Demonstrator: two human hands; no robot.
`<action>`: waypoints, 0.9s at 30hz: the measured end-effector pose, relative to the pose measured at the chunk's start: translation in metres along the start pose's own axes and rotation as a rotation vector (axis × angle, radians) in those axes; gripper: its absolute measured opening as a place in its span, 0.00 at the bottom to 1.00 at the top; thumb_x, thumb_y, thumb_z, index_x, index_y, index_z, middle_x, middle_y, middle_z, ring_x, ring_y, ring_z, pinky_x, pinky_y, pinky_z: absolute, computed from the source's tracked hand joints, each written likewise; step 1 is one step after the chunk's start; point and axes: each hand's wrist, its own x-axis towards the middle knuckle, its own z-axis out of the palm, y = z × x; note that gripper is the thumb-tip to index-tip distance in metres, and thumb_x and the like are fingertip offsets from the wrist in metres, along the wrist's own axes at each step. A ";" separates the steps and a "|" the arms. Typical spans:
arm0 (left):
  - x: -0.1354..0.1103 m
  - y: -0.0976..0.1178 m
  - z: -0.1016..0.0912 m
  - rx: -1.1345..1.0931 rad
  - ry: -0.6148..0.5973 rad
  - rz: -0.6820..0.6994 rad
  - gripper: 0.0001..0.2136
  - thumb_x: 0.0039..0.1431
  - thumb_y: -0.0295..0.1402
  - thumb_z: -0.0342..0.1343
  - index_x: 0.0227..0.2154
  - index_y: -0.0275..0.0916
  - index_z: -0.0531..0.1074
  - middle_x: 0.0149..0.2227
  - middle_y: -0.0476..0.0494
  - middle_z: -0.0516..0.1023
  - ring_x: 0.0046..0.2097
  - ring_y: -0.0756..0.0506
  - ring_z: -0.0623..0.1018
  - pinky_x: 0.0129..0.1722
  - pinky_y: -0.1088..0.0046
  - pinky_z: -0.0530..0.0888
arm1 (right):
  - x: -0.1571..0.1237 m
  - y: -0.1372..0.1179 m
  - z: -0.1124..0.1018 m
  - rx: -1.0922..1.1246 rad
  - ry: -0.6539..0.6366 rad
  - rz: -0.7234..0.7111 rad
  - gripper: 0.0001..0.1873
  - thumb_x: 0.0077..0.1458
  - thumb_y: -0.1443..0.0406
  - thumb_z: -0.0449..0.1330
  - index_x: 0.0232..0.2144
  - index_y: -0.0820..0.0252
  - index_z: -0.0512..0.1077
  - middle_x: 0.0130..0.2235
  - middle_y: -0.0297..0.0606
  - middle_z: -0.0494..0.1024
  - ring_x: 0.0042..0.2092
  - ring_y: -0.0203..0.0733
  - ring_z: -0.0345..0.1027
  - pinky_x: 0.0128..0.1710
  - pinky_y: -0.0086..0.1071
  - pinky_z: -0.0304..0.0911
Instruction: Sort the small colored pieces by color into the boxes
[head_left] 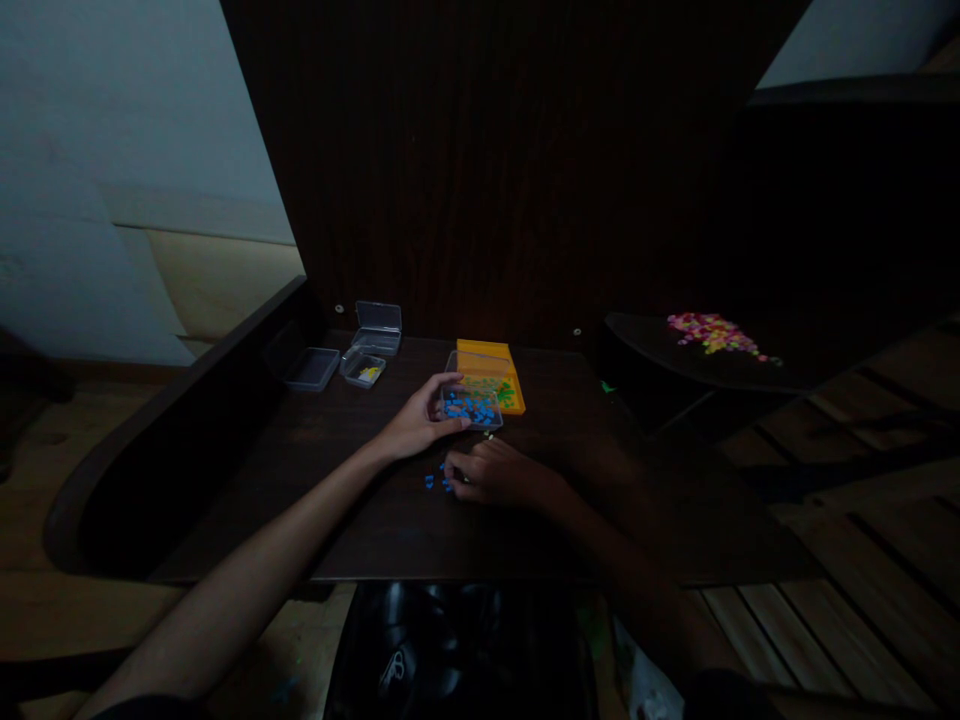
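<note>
My left hand [424, 418] grips a small clear plastic box [497, 420] by its left side, tilted a little toward me. Many small blue pieces [471, 407] lie inside it. Just below, my right hand [491, 473] has its fingers pinched down at the tabletop; whatever is between the fingertips is hidden. Beside those fingertips, a few loose blue pieces [430, 482] rest on the dark wood. Behind the clear box stands an open yellow box [516, 392] with small green pieces [504, 391] in it, partly covered by the clear box.
Clear boxes stand at the back left: an open one [377, 343], one holding yellow and white pieces [369, 374], and another [312, 370]. A pile of pink, purple and yellow pieces [712, 333] lies on the right-hand ledge. A raised side board [187, 420] borders the dark table [330, 530].
</note>
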 end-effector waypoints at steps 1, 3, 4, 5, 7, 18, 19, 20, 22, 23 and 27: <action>0.000 0.001 0.000 0.006 0.000 -0.002 0.32 0.46 0.32 0.66 0.54 0.39 0.60 0.56 0.36 0.68 0.51 0.40 0.76 0.54 0.54 0.70 | 0.000 0.000 0.001 -0.002 0.008 0.001 0.11 0.61 0.61 0.54 0.42 0.59 0.71 0.35 0.40 0.75 0.39 0.41 0.68 0.41 0.32 0.56; 0.000 0.002 0.000 0.025 0.005 -0.006 0.32 0.46 0.32 0.66 0.54 0.39 0.60 0.55 0.36 0.68 0.51 0.40 0.76 0.54 0.54 0.71 | 0.000 0.002 0.002 -0.006 0.021 0.007 0.12 0.61 0.61 0.54 0.43 0.59 0.71 0.36 0.41 0.75 0.39 0.41 0.68 0.41 0.32 0.56; 0.000 0.002 0.000 0.036 0.008 -0.007 0.32 0.46 0.33 0.67 0.54 0.39 0.60 0.55 0.36 0.68 0.51 0.40 0.75 0.54 0.54 0.71 | 0.001 0.002 0.003 -0.009 0.026 0.012 0.12 0.62 0.60 0.53 0.43 0.59 0.71 0.36 0.41 0.75 0.39 0.41 0.68 0.41 0.32 0.56; -0.001 0.003 0.000 0.046 0.011 -0.009 0.32 0.46 0.33 0.66 0.54 0.39 0.60 0.55 0.36 0.68 0.51 0.40 0.75 0.54 0.54 0.71 | 0.001 0.003 0.003 -0.012 0.030 0.019 0.12 0.62 0.60 0.53 0.43 0.59 0.71 0.36 0.42 0.75 0.39 0.41 0.68 0.41 0.32 0.56; 0.000 0.003 0.000 0.053 0.012 -0.010 0.31 0.46 0.32 0.66 0.54 0.39 0.60 0.55 0.35 0.68 0.52 0.40 0.75 0.54 0.54 0.71 | 0.001 0.003 0.004 -0.020 0.034 0.034 0.14 0.63 0.60 0.51 0.44 0.59 0.71 0.37 0.43 0.75 0.40 0.42 0.68 0.41 0.33 0.56; 0.000 0.001 0.000 -0.015 0.001 -0.003 0.32 0.46 0.31 0.66 0.54 0.39 0.60 0.56 0.35 0.68 0.51 0.41 0.76 0.55 0.53 0.70 | 0.002 0.007 -0.003 0.126 0.048 -0.079 0.10 0.58 0.61 0.58 0.40 0.57 0.74 0.31 0.35 0.77 0.34 0.38 0.68 0.36 0.30 0.55; 0.000 0.002 0.001 -0.019 -0.002 -0.005 0.32 0.46 0.31 0.66 0.54 0.39 0.60 0.56 0.35 0.68 0.51 0.40 0.75 0.55 0.53 0.70 | 0.002 0.007 -0.003 0.129 0.038 -0.081 0.10 0.58 0.61 0.58 0.41 0.57 0.75 0.31 0.35 0.77 0.35 0.38 0.69 0.37 0.30 0.55; 0.000 0.002 0.001 -0.019 -0.002 -0.007 0.32 0.46 0.31 0.66 0.54 0.39 0.60 0.56 0.35 0.68 0.51 0.40 0.75 0.55 0.53 0.70 | 0.001 0.007 -0.003 0.128 0.032 -0.081 0.10 0.58 0.60 0.58 0.41 0.56 0.75 0.31 0.36 0.78 0.36 0.39 0.69 0.37 0.30 0.56; 0.000 0.003 0.001 -0.020 0.001 -0.007 0.32 0.46 0.31 0.66 0.54 0.39 0.60 0.56 0.35 0.69 0.51 0.40 0.76 0.55 0.53 0.70 | 0.001 0.007 -0.003 0.118 0.022 -0.080 0.11 0.59 0.60 0.57 0.41 0.56 0.75 0.33 0.37 0.78 0.37 0.39 0.70 0.38 0.31 0.56; 0.000 0.003 0.002 -0.025 0.003 -0.005 0.32 0.46 0.31 0.66 0.54 0.39 0.60 0.56 0.35 0.69 0.51 0.40 0.76 0.55 0.53 0.70 | 0.001 0.007 -0.003 0.112 0.017 -0.080 0.11 0.59 0.60 0.57 0.41 0.55 0.76 0.33 0.37 0.78 0.38 0.40 0.70 0.38 0.31 0.57; 0.000 0.004 0.002 -0.037 0.003 -0.007 0.32 0.46 0.31 0.66 0.54 0.39 0.60 0.56 0.35 0.68 0.51 0.40 0.76 0.55 0.52 0.70 | 0.001 0.005 -0.006 0.113 -0.019 -0.071 0.11 0.58 0.60 0.57 0.42 0.55 0.75 0.32 0.37 0.78 0.37 0.40 0.70 0.39 0.32 0.58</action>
